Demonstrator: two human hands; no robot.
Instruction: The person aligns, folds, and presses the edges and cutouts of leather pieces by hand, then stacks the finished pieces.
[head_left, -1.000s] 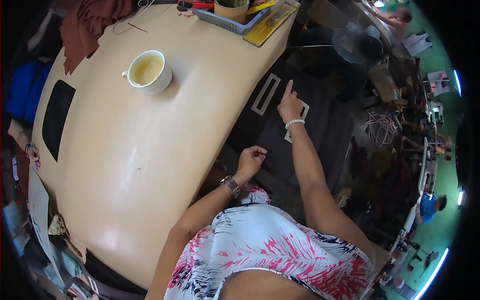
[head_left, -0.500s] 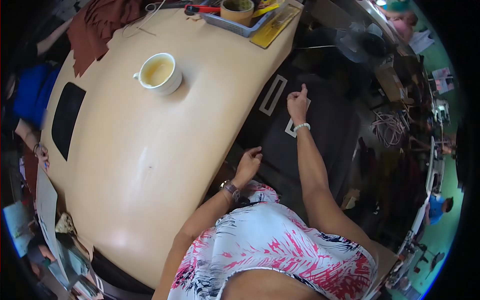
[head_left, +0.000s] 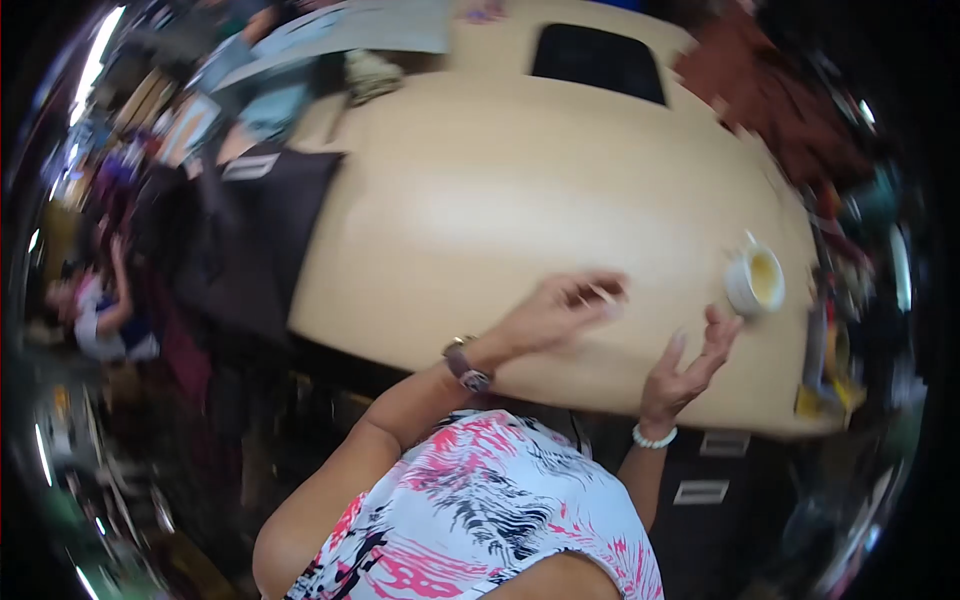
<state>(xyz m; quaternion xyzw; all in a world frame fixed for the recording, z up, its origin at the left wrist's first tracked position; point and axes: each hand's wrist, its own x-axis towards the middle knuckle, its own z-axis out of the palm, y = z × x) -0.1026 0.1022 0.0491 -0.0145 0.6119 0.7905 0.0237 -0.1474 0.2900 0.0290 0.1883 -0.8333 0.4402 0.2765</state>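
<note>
Over the front part of the tan table (head_left: 440,270), my left hand (head_left: 560,312) hangs in the air, blurred, with its fingers apart and bent and nothing seen in it. A watch is on that wrist. To its right my right hand (head_left: 690,370) is raised with spread fingers, palm partly up, and is empty. A white cup (head_left: 740,284) with a yellowish drink stands on the table just beyond the right fingertips; whether they touch it cannot be told.
A black flat piece (head_left: 600,62) lies at the table's far side. Reddish-brown cloth (head_left: 770,100) covers the far right corner. Dark cloth (head_left: 240,240) with a pale rectangle hangs over the left end. A yellow item (head_left: 825,402) lies at the right edge.
The view has swung left, so the table now lies in front. Both hands have moved from beside the table to over it. The right hand's fingers have spread, and the left hand's have opened.
</note>
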